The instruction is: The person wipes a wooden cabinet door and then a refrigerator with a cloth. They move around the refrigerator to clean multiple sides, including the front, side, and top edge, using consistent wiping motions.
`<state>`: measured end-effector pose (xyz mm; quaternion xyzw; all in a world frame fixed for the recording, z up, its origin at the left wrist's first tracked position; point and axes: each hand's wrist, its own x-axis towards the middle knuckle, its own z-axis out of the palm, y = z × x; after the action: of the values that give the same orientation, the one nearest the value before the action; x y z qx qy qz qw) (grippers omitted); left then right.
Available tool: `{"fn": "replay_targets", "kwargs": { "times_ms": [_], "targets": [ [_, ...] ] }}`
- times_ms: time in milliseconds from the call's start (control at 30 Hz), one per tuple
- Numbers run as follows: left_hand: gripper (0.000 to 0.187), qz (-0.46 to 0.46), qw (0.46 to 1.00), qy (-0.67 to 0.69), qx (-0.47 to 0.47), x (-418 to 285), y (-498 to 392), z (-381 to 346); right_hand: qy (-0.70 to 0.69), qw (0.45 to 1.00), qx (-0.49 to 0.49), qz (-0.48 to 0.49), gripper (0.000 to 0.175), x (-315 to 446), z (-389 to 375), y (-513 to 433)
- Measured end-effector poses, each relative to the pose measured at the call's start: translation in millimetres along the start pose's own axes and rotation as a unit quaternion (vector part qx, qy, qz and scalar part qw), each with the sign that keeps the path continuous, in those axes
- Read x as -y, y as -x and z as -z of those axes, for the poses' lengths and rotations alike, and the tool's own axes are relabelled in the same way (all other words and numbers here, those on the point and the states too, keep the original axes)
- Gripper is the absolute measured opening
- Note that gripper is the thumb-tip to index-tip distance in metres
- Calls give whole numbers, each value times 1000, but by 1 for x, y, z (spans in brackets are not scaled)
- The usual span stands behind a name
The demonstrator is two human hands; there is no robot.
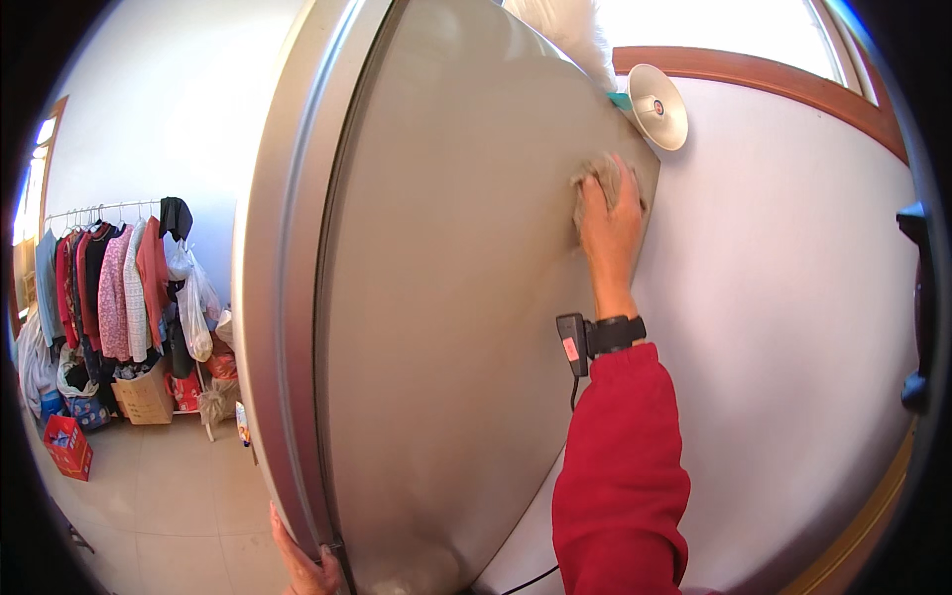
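Note:
A tall metallic-grey refrigerator stands before me, its flat side panel (461, 245) filling the middle of the view. My right hand (613, 219) presses a crumpled greyish cloth (606, 178) against that panel, near its upper back edge. A dark strap with a small black device (571, 342) is around my right wrist, below the red sleeve. Low at the front, my left hand (309, 565) grips the edge of the refrigerator door (279, 372), close to a dark gap between door and body. Part of the left hand is cut off by the bottom rim.
A white horn loudspeaker (657, 108) sits at the refrigerator's top back corner, beside a white plastic bag (569, 33). A pale wall (773, 297) runs along the right. At the far left stand a clothes rack (111, 208), a cardboard box (145, 394) and a red box (68, 446).

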<state>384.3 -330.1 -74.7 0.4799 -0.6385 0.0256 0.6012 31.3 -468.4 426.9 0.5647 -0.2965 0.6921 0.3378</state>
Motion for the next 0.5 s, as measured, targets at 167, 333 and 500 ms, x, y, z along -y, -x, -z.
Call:
{"fn": "replay_targets", "kwargs": {
  "times_ms": [167,333,500],
  "targets": [
    [93,-7,1000,16,17,-7,-3,5,-36,985,17,169,55,69,-36,-57],
    [93,-10,999,46,22,-18,-9,8,-56,929,54,362,55,137,-49,-18],
    [89,-53,998,36,-1,-21,-15,8,-126,866,235,423,40,165,-3,151]
  ]
}}
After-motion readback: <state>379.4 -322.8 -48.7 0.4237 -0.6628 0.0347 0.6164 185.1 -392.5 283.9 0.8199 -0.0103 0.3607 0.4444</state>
